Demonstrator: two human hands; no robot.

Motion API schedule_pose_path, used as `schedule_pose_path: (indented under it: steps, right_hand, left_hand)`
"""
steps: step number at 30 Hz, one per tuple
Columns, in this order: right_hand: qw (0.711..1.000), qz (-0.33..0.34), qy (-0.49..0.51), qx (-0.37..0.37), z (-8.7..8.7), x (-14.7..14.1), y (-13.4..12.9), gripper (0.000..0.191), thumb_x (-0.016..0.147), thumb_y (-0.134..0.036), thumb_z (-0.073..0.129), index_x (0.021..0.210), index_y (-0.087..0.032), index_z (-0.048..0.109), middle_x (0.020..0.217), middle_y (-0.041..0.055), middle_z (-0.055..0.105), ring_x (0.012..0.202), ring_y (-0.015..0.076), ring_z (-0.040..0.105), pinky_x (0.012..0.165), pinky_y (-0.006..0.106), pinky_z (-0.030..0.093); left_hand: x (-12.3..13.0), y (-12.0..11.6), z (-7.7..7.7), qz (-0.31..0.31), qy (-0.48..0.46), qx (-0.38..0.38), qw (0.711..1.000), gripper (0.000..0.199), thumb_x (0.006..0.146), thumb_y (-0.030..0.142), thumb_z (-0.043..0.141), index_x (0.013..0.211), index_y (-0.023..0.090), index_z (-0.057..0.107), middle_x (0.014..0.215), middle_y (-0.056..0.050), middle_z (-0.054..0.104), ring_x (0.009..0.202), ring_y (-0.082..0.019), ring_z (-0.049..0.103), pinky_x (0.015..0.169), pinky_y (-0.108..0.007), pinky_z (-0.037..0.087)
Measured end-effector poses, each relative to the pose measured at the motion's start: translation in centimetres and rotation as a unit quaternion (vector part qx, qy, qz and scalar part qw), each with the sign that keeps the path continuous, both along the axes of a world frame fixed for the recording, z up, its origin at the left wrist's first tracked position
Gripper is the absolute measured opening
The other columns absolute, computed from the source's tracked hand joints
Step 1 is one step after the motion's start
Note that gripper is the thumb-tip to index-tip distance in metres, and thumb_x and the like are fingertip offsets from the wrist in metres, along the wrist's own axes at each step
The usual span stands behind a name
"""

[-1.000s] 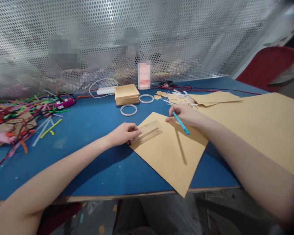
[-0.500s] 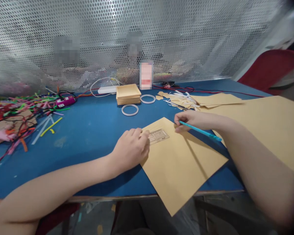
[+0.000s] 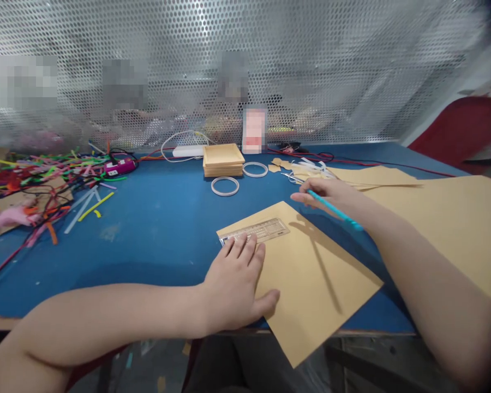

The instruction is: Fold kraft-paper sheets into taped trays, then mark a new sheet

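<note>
A square sheet of tan paper lies at an angle on the blue table, one corner jutting past the front edge. My left hand rests flat on the sheet's left side, fingers spread, thumb out to the right. Its fingertips touch the lower edge of a clear ruler, which lies near the sheet's upper left edge. Raised over the sheet's upper right edge, my right hand grips a bright blue pencil-like stick, its tail pointing down to the right. The stick's front end is hidden by the fingers.
Behind the sheet are a stack of tan paper trays and two clear rings. Scissors lie among paper scraps, and larger tan paper covers the right. Colourful strips and a purple glue gun clutter the left.
My left hand has slid down and opened out flat, uncovering more of the ruler. My right hand has lifted off the paper with the blue stick. The view has shifted slightly.
</note>
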State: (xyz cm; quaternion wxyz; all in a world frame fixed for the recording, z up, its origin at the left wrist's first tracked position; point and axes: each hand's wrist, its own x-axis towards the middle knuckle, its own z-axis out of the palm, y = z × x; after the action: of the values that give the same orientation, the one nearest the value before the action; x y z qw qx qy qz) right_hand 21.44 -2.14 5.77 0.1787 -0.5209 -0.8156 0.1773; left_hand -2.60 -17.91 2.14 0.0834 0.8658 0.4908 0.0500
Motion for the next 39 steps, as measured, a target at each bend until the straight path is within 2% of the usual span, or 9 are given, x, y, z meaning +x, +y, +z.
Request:
schedule_pose_path:
  steps: [5,9,12,15,19,23,27,33,39]
  right_hand:
    - [0.996,0.002,0.065,0.066,0.2,-2.3,-1.4,0.046,0.09,-0.06,0.039,0.068,-0.023,0.058,0.071,0.0064,0.063,0.07,0.0215,0.056,0.066,0.036,0.041]
    - [0.983,0.094,0.155,0.0,0.8,-5.6,-3.4,0.056,0.091,-0.065,0.028,0.09,-0.023,0.065,0.074,0.006,0.063,0.067,0.0196,0.054,0.065,0.034,0.042]
    - [0.977,0.136,0.158,-0.054,1.6,-8.7,-4.5,0.056,0.092,-0.063,0.029,0.093,-0.02,0.064,0.08,0.0062,0.065,0.07,0.019,0.055,0.064,0.031,0.041]
    - [0.973,0.16,0.136,-0.1,1.6,-11.6,-4.8,0.043,0.092,-0.053,0.039,0.085,-0.019,0.065,0.077,0.004,0.065,0.068,0.0167,0.055,0.061,0.028,0.04]
    - [0.963,0.166,0.189,-0.1,-0.1,-14.2,-4.4,0.038,0.089,-0.046,0.048,0.066,-0.018,0.059,0.059,-0.001,0.055,0.058,0.0128,0.049,0.056,0.026,0.037]
    - [0.943,0.137,0.274,-0.129,-2.0,-14.9,-4.2,0.039,0.09,-0.046,0.047,0.063,-0.018,0.056,0.055,-0.0036,0.048,0.052,0.0102,0.043,0.053,0.025,0.036]
    - [0.933,0.127,0.286,-0.176,-2.9,-14.8,-4.3,0.034,0.089,-0.044,0.048,0.071,-0.018,0.06,0.053,-0.0046,0.048,0.049,0.01,0.043,0.051,0.025,0.037]
    - [0.915,0.085,0.313,-0.238,-2.6,-14.9,-4.4,0.02,0.086,-0.039,0.055,0.084,-0.02,0.059,0.05,-0.0074,0.048,0.044,0.0081,0.04,0.042,0.021,0.035]
    - [0.903,0.077,0.327,-0.269,-2.1,-15.1,-4.1,0.015,0.087,-0.034,0.056,0.084,-0.02,0.058,0.047,-0.0083,0.045,0.042,0.0069,0.039,0.038,0.017,0.033]
  left_hand:
    - [-0.1,0.2,-0.1,0.013,-0.021,-0.033,0.999,0.078,0.091,0.061,0.037,0.148,0.008,0.029,0.154,-0.019,0.019,0.144,-0.033,0.013,0.115,-0.049,0.015]
    - [-0.2,0.3,-0.4,0.014,-0.039,-0.046,0.998,0.079,0.09,0.061,0.038,0.149,0.009,0.027,0.155,-0.018,0.018,0.145,-0.032,0.011,0.116,-0.048,0.012]
    - [-0.2,0.3,-0.5,0.017,-0.053,-0.046,0.997,0.081,0.089,0.062,0.04,0.148,0.008,0.028,0.155,-0.018,0.019,0.144,-0.032,0.012,0.117,-0.047,0.011]
    - [-0.2,0.4,-0.4,0.021,-0.068,-0.032,0.997,0.082,0.087,0.062,0.044,0.148,0.009,0.03,0.155,-0.017,0.023,0.144,-0.031,0.016,0.117,-0.044,0.01]
    - [-0.3,0.6,-0.2,0.021,-0.081,-0.002,0.997,0.084,0.08,0.064,0.053,0.144,0.011,0.038,0.152,-0.014,0.031,0.143,-0.03,0.018,0.118,-0.04,0.007]
    - [-0.3,0.6,0.0,0.017,-0.091,-0.004,0.996,0.079,0.082,0.064,0.051,0.143,0.015,0.039,0.153,-0.01,0.031,0.143,-0.029,0.016,0.119,-0.041,0.006]
    - [0.0,0.5,0.2,0.027,-0.091,-0.028,0.995,0.079,0.081,0.063,0.051,0.142,0.016,0.04,0.152,-0.011,0.033,0.143,-0.03,0.018,0.119,-0.043,0.005]
    - [0.2,0.7,0.4,0.028,-0.071,-0.066,0.995,0.082,0.082,0.065,0.046,0.144,0.012,0.038,0.155,-0.013,0.026,0.144,-0.032,0.014,0.118,-0.044,0.001]
    - [0.1,0.5,0.2,0.034,-0.082,-0.08,0.993,0.085,0.083,0.065,0.044,0.149,0.013,0.029,0.158,-0.011,0.017,0.145,-0.033,0.01,0.118,-0.046,0.001]
